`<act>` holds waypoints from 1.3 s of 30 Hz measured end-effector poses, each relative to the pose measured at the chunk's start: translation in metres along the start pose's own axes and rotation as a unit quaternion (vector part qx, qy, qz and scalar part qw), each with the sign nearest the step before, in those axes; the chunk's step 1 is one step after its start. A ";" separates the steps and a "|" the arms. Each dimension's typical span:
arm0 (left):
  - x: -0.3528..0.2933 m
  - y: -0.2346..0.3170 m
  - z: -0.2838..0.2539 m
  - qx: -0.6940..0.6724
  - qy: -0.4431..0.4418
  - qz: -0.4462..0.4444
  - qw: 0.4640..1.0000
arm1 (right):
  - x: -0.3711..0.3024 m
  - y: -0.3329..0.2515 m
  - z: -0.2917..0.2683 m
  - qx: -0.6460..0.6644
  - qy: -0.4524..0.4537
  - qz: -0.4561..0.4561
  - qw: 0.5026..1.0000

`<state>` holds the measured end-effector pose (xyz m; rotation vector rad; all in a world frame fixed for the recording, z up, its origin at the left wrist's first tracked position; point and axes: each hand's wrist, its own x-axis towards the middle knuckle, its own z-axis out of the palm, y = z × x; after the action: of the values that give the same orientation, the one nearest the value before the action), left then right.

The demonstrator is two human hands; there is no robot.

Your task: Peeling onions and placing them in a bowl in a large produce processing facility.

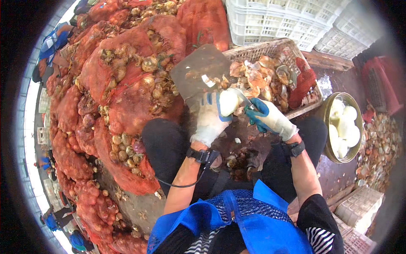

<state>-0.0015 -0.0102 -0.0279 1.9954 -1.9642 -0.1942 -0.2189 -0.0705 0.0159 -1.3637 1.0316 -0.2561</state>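
Note:
A peeled white onion (pixel 229 103) sits in my left hand (pixel 210 116), which wears a white glove with blue-coated fingers. My right hand (pixel 270 117), gloved the same way, grips a small knife (pixel 244 99) whose blade reaches to the onion's right side. Both hands are over the near edge of a crate (pixel 305 111) of brown onion skins (pixel 253 78). A flat grey board (pixel 198 70) lies at the crate's left end, with a few white scraps on it. The knife's handle is mostly hidden by my fingers.
Red mesh sacks of onions (pixel 127 80) are piled along the left. On the right stands a round basin (pixel 328 146) of peeled onions (pixel 347 127). Stacked white crates (pixel 270 25) rise behind, and skins (pixel 378 148) litter the floor at far right.

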 end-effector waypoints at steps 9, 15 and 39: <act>0.001 0.008 0.000 -0.004 0.006 -0.016 1.000 | -0.001 -0.002 -0.001 -0.009 -0.027 -0.018 0.999; 0.005 0.017 -0.010 -0.024 -0.042 -0.048 0.998 | 0.005 0.005 -0.002 -0.064 -0.005 -0.063 0.996; 0.008 -0.008 0.003 -0.117 -0.008 -0.144 0.983 | 0.005 0.025 0.021 -0.047 0.062 -0.048 0.996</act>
<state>0.0058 -0.0189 -0.0321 2.1122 -1.5693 -0.4872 -0.2108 -0.0536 -0.0110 -1.5004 1.0947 -0.3713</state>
